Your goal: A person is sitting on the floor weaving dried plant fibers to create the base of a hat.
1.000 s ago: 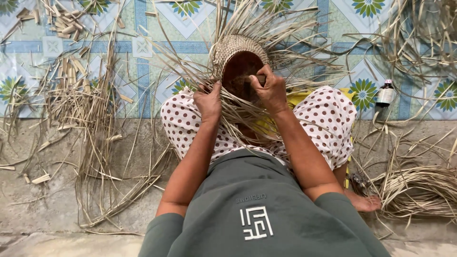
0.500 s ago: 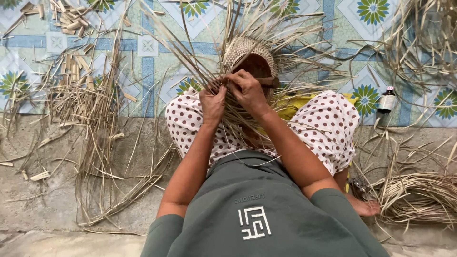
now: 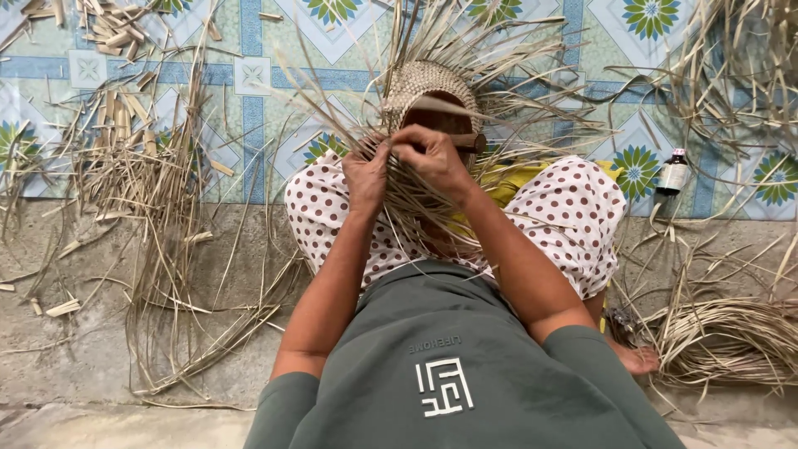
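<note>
A half-woven straw basket [image 3: 426, 85] stands between my knees, its dark mould showing inside and long loose strands fanning out from its rim. My left hand [image 3: 366, 177] pinches a bunch of those dry strands at the basket's near left side. My right hand [image 3: 434, 156] is closed on strands just beside it, knuckles up, the two hands almost touching. Both forearms reach forward over my dotted trousers [image 3: 573, 213] and green shirt [image 3: 449, 366].
Dry straw lies scattered on the floor to the left [image 3: 158, 208], and a thick bundle of straw [image 3: 731, 337] lies at the right. A small dark bottle [image 3: 672, 173] stands on the patterned tiles at the right. Cut straw bits [image 3: 116, 33] lie at the top left.
The view has shifted and both hands have moved closer together at the basket's near rim, with the right hand drawn left over the strands.
</note>
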